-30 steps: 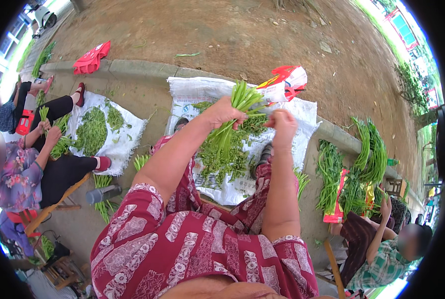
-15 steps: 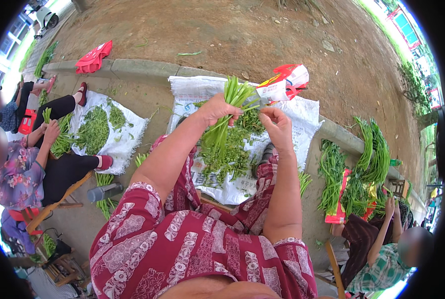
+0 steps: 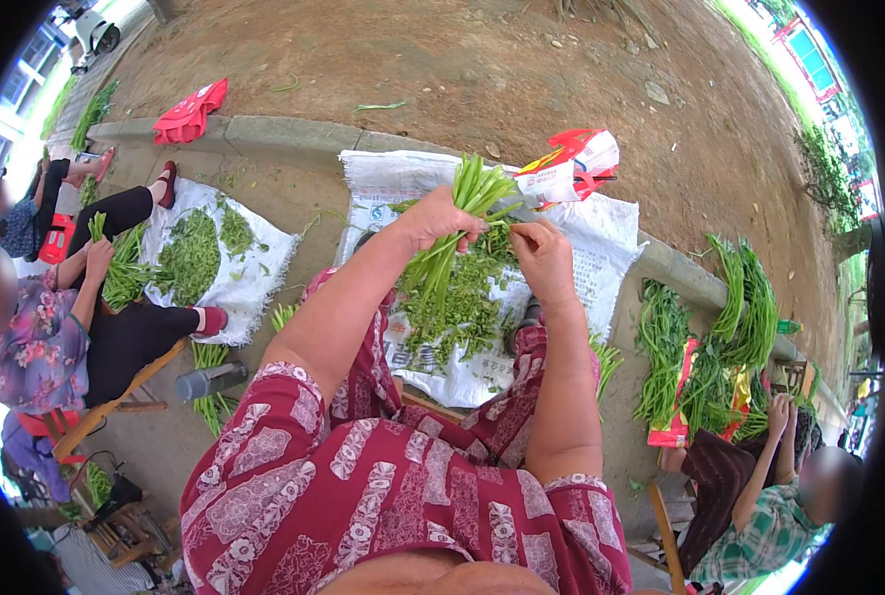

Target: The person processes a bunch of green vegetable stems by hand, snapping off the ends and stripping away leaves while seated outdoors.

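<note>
green stalks fill most of what i see from the head camera. my left hand [image 3: 433,216] has its grip closed round a bunch of green stems [image 3: 459,233], cut ends up and leafy ends hanging down, held above a white woven sack [image 3: 601,248] spread on the ground. my right hand [image 3: 542,253] sits just beside the bunch, fingertips [image 3: 524,231] pinched on a single stem at its edge. under both hands lies a heap of plucked green leaves [image 3: 457,307] on the sack. a red and white plastic bag [image 3: 571,164] rests at the sack's far edge, against a concrete kerb [image 3: 284,134]. beyond the kerb is bare brown dirt [image 3: 462,59]. to my left a person in a floral top [image 3: 26,337] sits with another bundle of greens, next to a second white sack [image 3: 249,288] strewn with leaves. to my right long green bundles [image 3: 730,327] lie over the kerb, and a person in a checked shirt [image 3: 770,526] reaches towards them. a red bag [image 3: 189,111] lies on the kerb far left. my lap in red patterned cloth [image 3: 383,496] blocks the lower view.
</note>
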Available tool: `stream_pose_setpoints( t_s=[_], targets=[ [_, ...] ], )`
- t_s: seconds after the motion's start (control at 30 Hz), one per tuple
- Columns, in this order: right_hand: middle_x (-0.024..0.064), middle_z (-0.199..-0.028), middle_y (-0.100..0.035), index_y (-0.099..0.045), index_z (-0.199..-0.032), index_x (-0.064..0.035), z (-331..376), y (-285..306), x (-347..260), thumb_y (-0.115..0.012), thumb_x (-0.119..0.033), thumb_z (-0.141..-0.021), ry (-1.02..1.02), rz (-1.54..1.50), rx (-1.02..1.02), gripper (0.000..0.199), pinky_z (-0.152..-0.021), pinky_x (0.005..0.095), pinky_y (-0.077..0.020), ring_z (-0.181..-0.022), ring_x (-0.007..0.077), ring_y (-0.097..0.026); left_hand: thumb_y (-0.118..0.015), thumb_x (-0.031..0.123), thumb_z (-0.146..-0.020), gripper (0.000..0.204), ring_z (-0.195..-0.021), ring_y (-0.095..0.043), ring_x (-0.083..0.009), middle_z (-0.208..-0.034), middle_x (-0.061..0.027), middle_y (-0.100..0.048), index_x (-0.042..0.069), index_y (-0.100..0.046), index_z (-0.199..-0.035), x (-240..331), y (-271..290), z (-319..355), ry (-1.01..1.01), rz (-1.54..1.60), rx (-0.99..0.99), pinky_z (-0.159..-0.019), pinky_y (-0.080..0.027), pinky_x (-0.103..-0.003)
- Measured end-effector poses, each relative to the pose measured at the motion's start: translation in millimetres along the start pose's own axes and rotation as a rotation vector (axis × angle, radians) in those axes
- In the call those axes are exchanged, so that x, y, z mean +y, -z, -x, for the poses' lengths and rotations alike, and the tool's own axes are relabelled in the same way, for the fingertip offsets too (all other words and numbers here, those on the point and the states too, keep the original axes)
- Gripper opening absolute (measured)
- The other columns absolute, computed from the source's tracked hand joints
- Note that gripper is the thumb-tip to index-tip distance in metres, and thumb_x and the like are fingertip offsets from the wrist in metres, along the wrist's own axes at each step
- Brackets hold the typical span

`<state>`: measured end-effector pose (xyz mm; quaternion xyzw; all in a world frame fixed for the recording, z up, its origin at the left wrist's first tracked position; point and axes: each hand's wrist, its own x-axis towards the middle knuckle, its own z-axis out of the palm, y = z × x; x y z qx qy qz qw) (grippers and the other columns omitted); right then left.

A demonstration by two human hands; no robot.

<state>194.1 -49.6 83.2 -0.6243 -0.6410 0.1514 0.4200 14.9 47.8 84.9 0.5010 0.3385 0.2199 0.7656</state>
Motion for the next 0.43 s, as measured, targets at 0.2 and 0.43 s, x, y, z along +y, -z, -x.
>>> stream_pose_setpoints(
  t_s=[0.2,0.43],
  targets=[
    [0.0128,-0.073,-0.057,-0.058,-0.077,-0.0013,-1.9,0.3,-4.9,-0.059,-0.004,-0.075,0.019,-0.023,0.051,0.003,-0.059,0.0353,-0.0465,-0.065,0.0296,-0.058,-0.069,0.0,-0.071,0.017,-0.055,-0.056,-0.0158,-0.067,-0.0077,-0.056,-0.002,-0.057,-0.084,-3.0,2.8,-1.4,0.022,-0.007,-0.019,-0.043,-0.048,-0.029],
    [0.0138,-0.073,-0.056,-0.054,-0.077,-0.0009,-1.9,1.4,-1.7,-0.057,-0.003,-0.073,0.024,0.079,0.073,0.005,-0.059,0.0365,-0.0466,-0.064,0.0298,-0.057,-0.068,0.001,-0.071,0.017,-0.054,-0.055,-0.015,-0.066,-0.0069,-0.057,-0.001,-0.058,-0.084,-2.2,-7.9,0.0,0.03,-0.091,-0.028,-0.042,-0.046,-0.028]
  ],
)
